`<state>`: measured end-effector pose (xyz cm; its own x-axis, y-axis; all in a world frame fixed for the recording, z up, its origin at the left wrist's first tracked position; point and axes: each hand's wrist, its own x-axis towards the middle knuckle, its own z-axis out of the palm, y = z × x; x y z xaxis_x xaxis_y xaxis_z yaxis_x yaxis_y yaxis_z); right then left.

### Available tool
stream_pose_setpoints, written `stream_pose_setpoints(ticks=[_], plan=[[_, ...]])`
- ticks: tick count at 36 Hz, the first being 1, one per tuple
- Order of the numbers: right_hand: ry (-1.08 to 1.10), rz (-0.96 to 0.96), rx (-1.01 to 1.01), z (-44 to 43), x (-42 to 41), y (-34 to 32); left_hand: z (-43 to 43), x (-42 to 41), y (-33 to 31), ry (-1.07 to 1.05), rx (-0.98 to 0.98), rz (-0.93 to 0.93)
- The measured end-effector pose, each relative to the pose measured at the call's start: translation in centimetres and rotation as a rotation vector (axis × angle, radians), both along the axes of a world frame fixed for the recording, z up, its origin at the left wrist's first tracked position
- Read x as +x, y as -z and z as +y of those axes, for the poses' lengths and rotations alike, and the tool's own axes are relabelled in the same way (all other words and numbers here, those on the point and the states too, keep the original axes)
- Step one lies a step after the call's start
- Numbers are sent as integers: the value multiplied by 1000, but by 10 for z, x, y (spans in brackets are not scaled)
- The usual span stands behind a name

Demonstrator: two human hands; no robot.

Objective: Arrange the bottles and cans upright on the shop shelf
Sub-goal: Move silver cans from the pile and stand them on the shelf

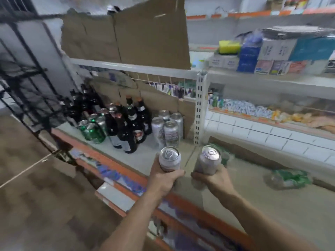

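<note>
My left hand (164, 180) grips a silver can (170, 158) upright above the front of the white shelf (145, 156). My right hand (214, 180) holds a second silver can (209, 161), tilted slightly, just to the right of it. On the shelf behind stand several silver cans (169, 128), a cluster of dark bottles (129, 124) and several green cans (93, 129). A green pack (290, 178) lies on its side on the brown surface at the right. Another green item (225, 153) is partly hidden behind the right can.
A white perforated shelf post (199, 109) stands just behind the held cans. Cardboard sheets (126, 37) line the shelf back and the level above. Shelves at the right hold boxes (272, 57) and packets (253, 109). An orange shelf edge (116, 163) runs along the front.
</note>
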<state>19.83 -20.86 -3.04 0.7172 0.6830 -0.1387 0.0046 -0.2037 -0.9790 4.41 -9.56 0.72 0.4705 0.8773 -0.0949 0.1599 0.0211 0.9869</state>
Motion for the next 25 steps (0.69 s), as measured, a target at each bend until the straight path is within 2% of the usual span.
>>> stream_pose_setpoints(ticks=[8,16,25], plan=[[-24,7,-20,89,-40,2,91,-37,2,3,-42,5],[20,-9,-61,145,-33,31,157,-18,32,101,-9,121],[127,-84,-82,183,-40,39,212,8,52,183,-113,103]])
